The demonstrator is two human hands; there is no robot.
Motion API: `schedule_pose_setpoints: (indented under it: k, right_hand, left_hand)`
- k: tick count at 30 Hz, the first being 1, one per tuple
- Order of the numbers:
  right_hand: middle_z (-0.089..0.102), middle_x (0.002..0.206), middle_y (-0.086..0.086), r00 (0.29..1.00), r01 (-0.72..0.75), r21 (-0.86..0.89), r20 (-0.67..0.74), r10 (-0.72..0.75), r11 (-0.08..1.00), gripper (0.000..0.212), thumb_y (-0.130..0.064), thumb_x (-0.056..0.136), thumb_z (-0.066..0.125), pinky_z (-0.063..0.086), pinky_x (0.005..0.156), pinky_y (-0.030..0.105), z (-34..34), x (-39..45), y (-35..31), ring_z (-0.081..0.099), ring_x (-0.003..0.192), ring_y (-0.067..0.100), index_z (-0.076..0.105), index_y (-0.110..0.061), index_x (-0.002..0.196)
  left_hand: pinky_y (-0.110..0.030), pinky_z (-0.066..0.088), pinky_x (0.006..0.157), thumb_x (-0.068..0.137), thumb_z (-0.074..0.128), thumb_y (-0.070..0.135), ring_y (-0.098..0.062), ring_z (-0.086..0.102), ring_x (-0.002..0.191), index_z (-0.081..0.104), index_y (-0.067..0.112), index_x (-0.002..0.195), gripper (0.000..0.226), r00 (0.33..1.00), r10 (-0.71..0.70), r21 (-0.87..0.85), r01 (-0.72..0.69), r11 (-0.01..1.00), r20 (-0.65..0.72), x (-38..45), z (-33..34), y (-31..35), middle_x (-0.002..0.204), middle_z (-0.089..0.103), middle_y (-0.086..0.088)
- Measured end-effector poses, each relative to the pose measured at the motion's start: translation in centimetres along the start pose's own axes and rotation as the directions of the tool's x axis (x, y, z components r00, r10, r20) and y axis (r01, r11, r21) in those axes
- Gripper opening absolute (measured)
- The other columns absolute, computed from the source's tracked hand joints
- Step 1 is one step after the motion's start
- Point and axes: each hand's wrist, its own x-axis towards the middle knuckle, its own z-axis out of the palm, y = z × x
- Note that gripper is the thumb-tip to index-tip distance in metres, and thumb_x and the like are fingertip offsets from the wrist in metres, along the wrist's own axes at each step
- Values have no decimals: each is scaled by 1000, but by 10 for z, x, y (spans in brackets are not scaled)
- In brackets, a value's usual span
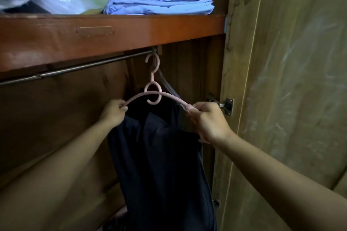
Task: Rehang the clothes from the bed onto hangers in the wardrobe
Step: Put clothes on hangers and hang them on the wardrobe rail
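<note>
Pink plastic hanger (153, 88) hooked on wardrobe rail (75, 69); left hand (112, 111) pinches its left arm; right hand (208, 120) grips its right arm; navy garment (161, 165) hangs beneath.

I see pink plastic hanger (152, 88) hooked on metal rail (75, 68) under wooden shelf (131, 30); dark navy garment (161, 165) below, folded light-blue cloth (159, 4) on shelf, wooden wardrobe door (291, 80) right.

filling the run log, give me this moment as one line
left hand: grips pink hanger | right hand: grips hanger | dark garment: hanging | hook: at rail
</note>
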Motion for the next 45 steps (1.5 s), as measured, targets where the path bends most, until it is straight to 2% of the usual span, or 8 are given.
schedule_pose_setpoints:
  k: [7, 17, 23, 27, 29, 32, 36, 45]
  right_hand:
    - [53, 57, -3, 998, 46, -23, -44, -47, 999, 28, -28, 103, 52, 32, 34, 18, 28, 82, -14, 46, 34, 3, 62, -13, 81]
    - [68, 81, 8, 997, 59, -180, -45, -68, 982, 27, -36, 101, 53, 48, 50, 29, 54, 147, 4, 64, 65, 20, 63, -19, 82]
    - [60, 75, 6, 988, -56, -60, 139, 64, 997, 29, -34, 105, 44, 35, 39, 25, 47, 141, 27, 52, 52, 14, 59, -11, 96]
    - [61, 92, 22, 911, -79, 18, 408, 65, 997, 38, -28, 110, 31, 44, 50, 30, 37, 127, 15, 54, 63, 29, 57, -1, 110]
    - [59, 94, 28, 883, -58, -57, 464, 78, 997, 39, -25, 110, 28, 44, 59, 27, 25, 126, 15, 58, 76, 34, 57, 1, 113]
    - [65, 89, 21, 891, -61, -194, 432, 141, 979, 35, -18, 108, 32, 42, 78, 29, 12, 127, 21, 63, 100, 33, 60, 4, 113]
    - [68, 95, 17, 897, -26, -388, 397, 192, 921, 32, -9, 102, 37, 47, 97, 40, 0, 128, 26, 62, 98, 28, 65, -4, 88]
    - [42, 151, 15, 919, -52, -460, 325, 222, 886, 53, -24, 104, 44, 34, 106, 29, -8, 122, 34, 41, 138, 26, 33, -1, 151]
  left_hand:
    - [-29, 39, 97, 97, 57, 8, -29, 55, 122, 59, 5, 131, 34, 995, 74, -139, -64, 988, 68, 46, 9, 19, 130, 61, -12]
    - [-25, 39, 99, 96, 58, 4, -25, 54, 126, 53, 0, 136, 41, 966, 221, -178, -196, 964, 133, 47, 29, 49, 134, 58, -16]
    - [-33, 44, 105, 92, 62, 1, -24, 57, 124, 57, 3, 132, 40, 959, 220, -174, -190, 966, 180, 35, 43, 45, 130, 61, -14]
    - [-44, 48, 103, 87, 67, 7, -15, 65, 108, 69, 27, 100, 24, 924, 241, -74, -230, 970, 296, 19, 53, 45, 109, 72, -1]
    - [-42, 50, 98, 88, 65, 21, -14, 66, 103, 70, 28, 106, 20, 916, 243, 64, -277, 959, 320, 9, 55, 48, 107, 72, 4]
    - [-34, 47, 102, 91, 63, 29, -18, 61, 116, 59, 28, 134, 43, 927, 208, 172, -270, 947, 313, -8, 53, 56, 128, 65, 2]
    - [-39, 43, 108, 93, 62, 33, -22, 50, 131, 37, 31, 150, 62, 896, 180, 298, -315, 901, 406, -29, 55, 58, 148, 48, 2]
    - [-51, 29, 116, 75, 64, 71, -34, 17, 149, -13, 38, 154, 115, 914, -21, 447, -178, 876, 404, -60, 79, 77, 165, -5, -6]
